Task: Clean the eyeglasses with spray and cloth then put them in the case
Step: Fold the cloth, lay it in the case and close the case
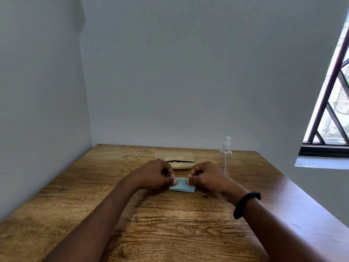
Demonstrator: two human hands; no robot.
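At the middle of the wooden table (170, 224), seen from the head camera, both forearms reach forward and the left hand (153, 174) and right hand (205, 176) meet knuckle to knuckle, fingers curled, each pinching a top corner of the folded blue cloth (182, 186) between thumb and forefinger. Just beyond the hands lies the tan case (181, 165) on a brown paper packet (174, 155), with the clear spray bottle (225, 156) upright to its right; a black band (245, 204) circles the right wrist.

light blue cloth (182, 184), clear spray bottle (225, 157) with white cap, brown wood-grain table (170, 224), black wristband (246, 204).
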